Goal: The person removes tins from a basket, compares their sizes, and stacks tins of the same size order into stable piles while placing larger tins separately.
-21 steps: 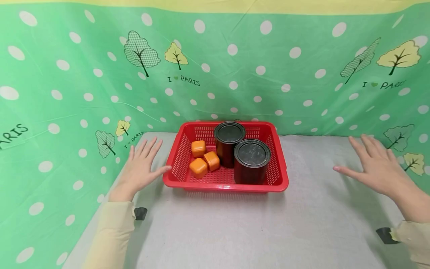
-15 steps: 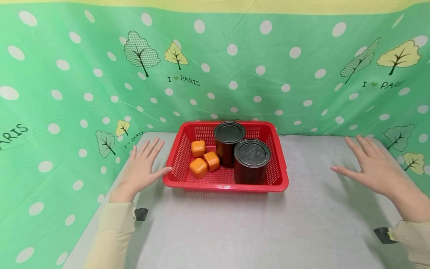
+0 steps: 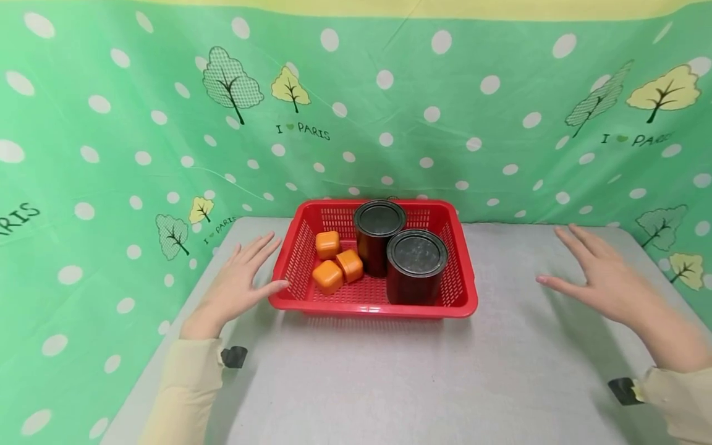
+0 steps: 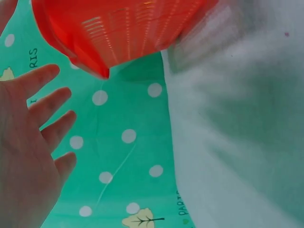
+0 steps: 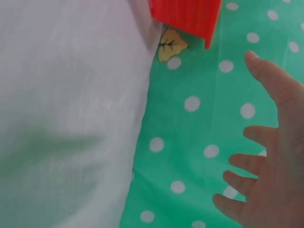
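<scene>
Red plastic forms the perforated basket (image 3: 364, 309), which in the head view stands between the two grips, its long axis running sideways from the left grip (image 3: 236, 285) toward the right grip (image 3: 609, 284). It is just beside the left grip, whose thumb overlaps its rim; whether they touch cannot be told. The right grip hovers well apart from it, thumb pointing inward. Both are unclenched, fingers fanned forward, forearms in pale sleeves (image 3: 186, 383) slanting in from the near corners. Inside, three rounded orange blocks (image 3: 328, 277) sit toward the left grip and two upright black lidded cans (image 3: 418, 253) toward the right. A grey-white surface (image 3: 356, 383) lies beneath; green dotted cloth (image 3: 384, 157) hangs beyond both grips.

Left wrist view: fingers spread, palm showing, the basket blurred beyond the fingertips.

Right wrist view: thumb uppermost, four fingers extended loosely, one basket corner showing past the thumb.
</scene>
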The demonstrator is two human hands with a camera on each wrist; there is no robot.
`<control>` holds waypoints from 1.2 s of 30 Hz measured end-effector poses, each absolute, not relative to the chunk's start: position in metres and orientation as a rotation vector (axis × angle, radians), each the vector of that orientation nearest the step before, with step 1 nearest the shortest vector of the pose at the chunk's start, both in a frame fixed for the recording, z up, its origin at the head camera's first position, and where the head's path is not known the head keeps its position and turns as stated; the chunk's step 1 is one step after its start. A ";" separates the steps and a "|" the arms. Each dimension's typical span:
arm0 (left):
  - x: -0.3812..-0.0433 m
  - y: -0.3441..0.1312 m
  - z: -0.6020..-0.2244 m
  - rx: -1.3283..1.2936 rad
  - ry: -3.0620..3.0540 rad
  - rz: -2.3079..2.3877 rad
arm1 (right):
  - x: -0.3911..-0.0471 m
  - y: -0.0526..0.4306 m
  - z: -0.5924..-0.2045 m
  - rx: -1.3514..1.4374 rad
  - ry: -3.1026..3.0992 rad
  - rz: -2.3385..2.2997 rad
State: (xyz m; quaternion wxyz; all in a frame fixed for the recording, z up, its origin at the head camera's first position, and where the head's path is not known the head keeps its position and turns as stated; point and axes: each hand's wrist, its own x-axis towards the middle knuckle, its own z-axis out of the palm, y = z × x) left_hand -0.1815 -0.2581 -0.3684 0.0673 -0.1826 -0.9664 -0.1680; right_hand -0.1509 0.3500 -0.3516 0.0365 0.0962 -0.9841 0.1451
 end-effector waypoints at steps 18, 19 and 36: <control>-0.171 -0.252 -0.369 -0.567 -2.928 -0.787 | -0.141 0.286 -0.328 0.420 -2.887 0.691; -0.172 -0.252 -0.369 -0.577 -2.916 -0.804 | -0.142 0.282 -0.326 0.426 -2.880 0.696; -0.173 -0.254 -0.380 -0.516 -2.903 -0.982 | -0.153 0.238 -0.320 0.523 -2.812 0.847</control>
